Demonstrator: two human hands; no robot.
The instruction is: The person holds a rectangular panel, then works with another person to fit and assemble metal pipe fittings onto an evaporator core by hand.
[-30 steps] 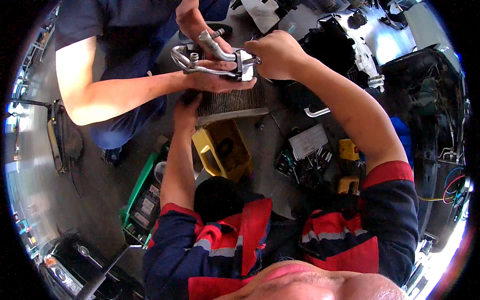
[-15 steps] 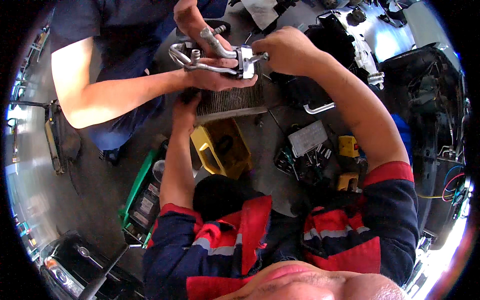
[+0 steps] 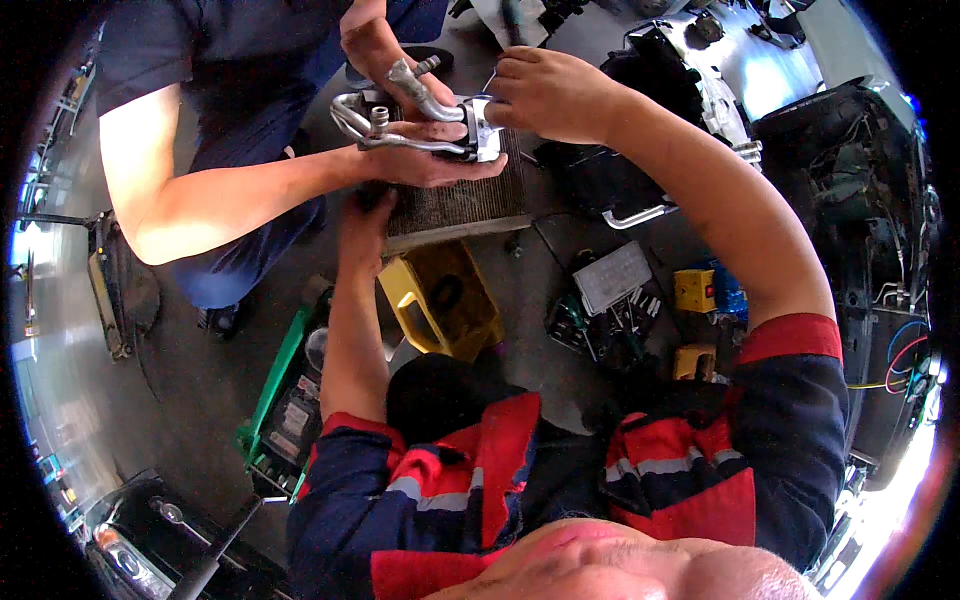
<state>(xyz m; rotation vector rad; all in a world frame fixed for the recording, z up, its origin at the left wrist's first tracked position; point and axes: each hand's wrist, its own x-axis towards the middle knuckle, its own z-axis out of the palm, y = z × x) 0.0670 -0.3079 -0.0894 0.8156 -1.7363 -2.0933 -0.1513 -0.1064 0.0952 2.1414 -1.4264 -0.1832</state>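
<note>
A finned metal core [image 3: 455, 212], like a car's air-conditioning evaporator, is upright ahead of me. My left hand [image 3: 367, 225] grips its near left edge, fingers partly hidden under a co-worker's forearm. Bent aluminium pipes [image 3: 428, 95] and a silver valve block [image 3: 487, 130] sit above the core. The co-worker's hand [image 3: 425, 165] supports the block from below; their other hand [image 3: 385, 60] is by the thick pipe. My right hand [image 3: 550, 95] is closed at the block's right side, fingertips pinched. A dark rod-like shape [image 3: 512, 22] appears just beyond it; what my fingers hold is hidden.
Below the core stands a yellow container [image 3: 465, 300] with a dark ring inside. An open tool case [image 3: 612, 280] with sockets lies to its right, near a yellow box [image 3: 693, 290]. A green floor jack [image 3: 275, 375] is at left. Black car parts [image 3: 590, 180] and a bent silver pipe [image 3: 640, 215] lie at right.
My right hand has moved left and a little up, its fingers now against the block. The metal piece seen at its fingertips is now hidden. The pipes and block have shifted slightly left.
</note>
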